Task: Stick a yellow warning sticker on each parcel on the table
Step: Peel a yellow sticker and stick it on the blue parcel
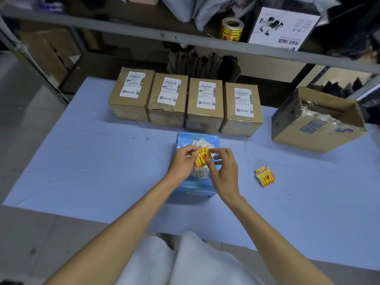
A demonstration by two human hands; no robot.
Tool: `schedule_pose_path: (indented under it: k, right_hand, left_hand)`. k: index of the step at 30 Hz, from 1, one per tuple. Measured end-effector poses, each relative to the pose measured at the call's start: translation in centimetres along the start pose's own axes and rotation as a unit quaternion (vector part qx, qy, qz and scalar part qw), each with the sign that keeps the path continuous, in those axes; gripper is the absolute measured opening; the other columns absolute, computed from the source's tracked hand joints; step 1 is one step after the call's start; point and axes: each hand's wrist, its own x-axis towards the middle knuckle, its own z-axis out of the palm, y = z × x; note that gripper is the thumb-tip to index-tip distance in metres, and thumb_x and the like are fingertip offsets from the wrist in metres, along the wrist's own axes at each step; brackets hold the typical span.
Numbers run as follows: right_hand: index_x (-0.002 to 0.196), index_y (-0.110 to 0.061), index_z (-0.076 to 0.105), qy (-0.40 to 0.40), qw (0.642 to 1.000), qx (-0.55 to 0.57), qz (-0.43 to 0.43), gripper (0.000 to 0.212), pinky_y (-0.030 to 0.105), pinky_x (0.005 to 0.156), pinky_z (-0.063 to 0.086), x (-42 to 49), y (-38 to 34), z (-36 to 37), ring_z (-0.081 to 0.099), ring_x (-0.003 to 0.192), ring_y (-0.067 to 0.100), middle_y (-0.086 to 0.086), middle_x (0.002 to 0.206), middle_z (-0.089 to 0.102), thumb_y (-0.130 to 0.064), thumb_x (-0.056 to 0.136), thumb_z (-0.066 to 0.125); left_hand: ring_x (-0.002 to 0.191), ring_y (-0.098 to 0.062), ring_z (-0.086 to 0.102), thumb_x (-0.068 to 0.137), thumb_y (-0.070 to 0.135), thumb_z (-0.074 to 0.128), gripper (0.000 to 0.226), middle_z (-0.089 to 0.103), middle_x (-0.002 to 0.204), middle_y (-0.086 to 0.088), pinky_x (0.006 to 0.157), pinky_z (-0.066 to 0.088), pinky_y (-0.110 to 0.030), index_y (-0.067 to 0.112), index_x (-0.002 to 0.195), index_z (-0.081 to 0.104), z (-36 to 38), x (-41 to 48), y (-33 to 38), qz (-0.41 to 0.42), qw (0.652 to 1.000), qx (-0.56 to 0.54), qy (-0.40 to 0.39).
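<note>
Two hands at work, both on one yellow sticker (202,159). Left hand (182,162): fingers curled, thumb and fingertips pinching the sticker's left edge. Right hand (225,171): thumb and forefinger pinching the sticker's right side, remaining fingers loosely bent. Sticker held tilted, red print facing up, over blue parcel (212,140). Contact between sticker and parcel not determinable (fingers in the way).

Blue parcel directly beneath both hands, lying flat on table (92,161). Glossy wrap, white label on top, label largely hidden behind the hands.

Beyond the hands, well apart from them: four cardboard parcels in one row, side by side, close-packed, each with a white shipping label on its top face. Counting from the left hand's side: leftmost parcel (131,93), second parcel (167,99), third parcel (205,101), rightmost parcel (242,108).

Out from the right hand, near but not touching: loose stack of stickers (265,176), yellow and red, flat on table, slightly fanned.

Farther out on the right hand's side and a little beyond: open carton (316,128), blue print on its side, flaps up, clear film visible inside.

Far beyond both hands, on shelf (144,27) above table: sticker roll (232,29), standing upright, just beside white printed box (283,27).
</note>
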Motion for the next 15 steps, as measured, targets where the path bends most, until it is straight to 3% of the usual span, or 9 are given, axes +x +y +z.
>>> schedule_pose_path:
  k: [2, 7, 10, 15]
  right_hand:
    - [0.112, -0.013, 0.062, -0.009, 0.997, 0.032, 0.070, 0.023, 0.019, 0.069, 0.050, 0.6, 0.0, -0.3, 0.060, 0.086, 0.012, -0.002, 0.104, 0.060, -0.017, 0.090, 0.066]
    - [0.088, -0.004, 0.069, -0.016, 0.966, 0.178, 0.188, 0.006, 0.033, 0.068, 0.058, 1.9, -0.6, -0.7, 0.068, 0.082, 0.026, 0.009, 0.086, 0.070, 0.000, 0.084, 0.068]
    - [0.084, -0.005, 0.064, -0.001, 0.946, 0.237, 0.220, 0.010, 0.026, 0.058, 0.057, 2.1, -1.3, -1.0, 0.067, 0.077, 0.024, 0.015, 0.085, 0.068, 0.004, 0.083, 0.068]
    - [0.087, -0.001, 0.064, -0.011, 0.945, 0.244, 0.219, 0.008, 0.025, 0.057, 0.058, 2.4, -1.7, -1.5, 0.069, 0.076, 0.021, 0.015, 0.086, 0.069, 0.005, 0.083, 0.068]
  left_hand:
    - [0.085, -0.016, 0.063, 0.095, 0.006, 0.053, 0.022, 0.061, 0.101, -0.004, 0.068, 0.055, -0.018, 0.009, 0.112, 0.067, -0.6, 0.1, -0.1, -0.001, 1.000, 0.020, -0.017]
    - [0.081, -0.017, 0.067, 0.086, 0.009, 0.068, 0.018, 0.065, 0.098, -0.011, 0.069, 0.058, -0.024, 0.012, 0.104, 0.066, -1.5, 0.3, -0.1, -0.013, 1.000, -0.012, -0.001]
    - [0.088, -0.020, 0.067, 0.089, 0.012, 0.065, 0.008, 0.067, 0.101, -0.013, 0.070, 0.058, -0.024, 0.010, 0.097, 0.065, -1.8, 0.4, 0.3, -0.022, 0.999, -0.042, 0.009]
    - [0.074, -0.013, 0.066, 0.095, 0.014, 0.055, 0.013, 0.068, 0.086, -0.005, 0.058, 0.054, -0.016, 0.005, 0.101, 0.063, -2.1, 0.2, 0.9, -0.048, 0.996, -0.078, -0.022]
